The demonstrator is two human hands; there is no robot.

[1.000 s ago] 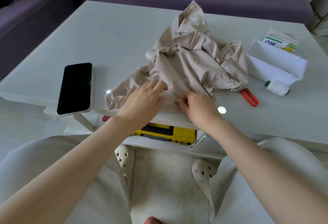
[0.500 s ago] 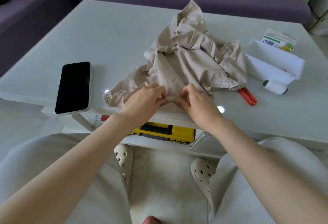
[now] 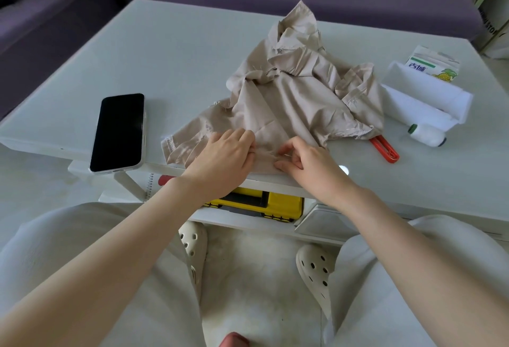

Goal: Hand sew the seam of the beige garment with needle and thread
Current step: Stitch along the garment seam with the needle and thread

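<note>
At the near edge of the table (image 3: 192, 57), the left hand (image 3: 225, 154) and right hand (image 3: 309, 163) each pinch a small fold of the beige garment (image 3: 289, 104), which lies bunched up there. I cannot see a needle, so sewing looks barely begun. A second ago the hands were flatter and farther apart. The thread spool (image 3: 428, 137) sits farther right.

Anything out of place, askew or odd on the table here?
The black smartphone lies at the white table's near edge, its near end seemingly jutting past it, so a knock could tip it off. An orange-red plastic tool lies half under the crumpled beige garment. Nothing else stands out.
</note>
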